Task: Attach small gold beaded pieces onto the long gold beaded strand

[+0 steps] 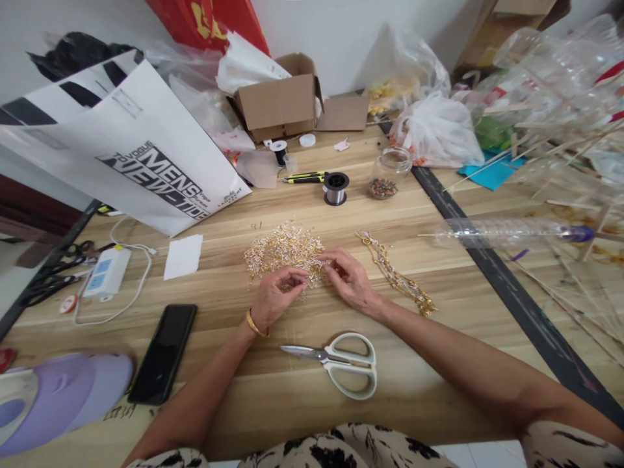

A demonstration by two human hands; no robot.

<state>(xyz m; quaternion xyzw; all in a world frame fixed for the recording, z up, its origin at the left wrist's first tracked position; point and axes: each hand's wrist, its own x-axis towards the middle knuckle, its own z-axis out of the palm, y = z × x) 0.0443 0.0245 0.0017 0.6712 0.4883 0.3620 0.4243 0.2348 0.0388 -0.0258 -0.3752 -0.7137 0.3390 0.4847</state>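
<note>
A loose pile of small gold and clear pieces, like beads or bits of chain (280,250), lies mid-table. At its near edge my left hand (277,296), with a gold bangle at the wrist, has thumb and fingertips pinched together. My right hand (350,281) pinches at the pile's right side, fingertips close to the left ones. Whatever is between the fingers is too small to make out. Right of my right hand lie gold and silver beaded strands (397,273). Scissors with pale handles (336,361) rest below both hands, blades pointing left.
Behind the pile stand a wire spool (336,190), a yellow-black cutter (306,177) and a jar of beads (384,185). A large paper bag (160,149) and a phone (163,354) are on the left. Plastic bottles and thin sticks (511,233) crowd the right.
</note>
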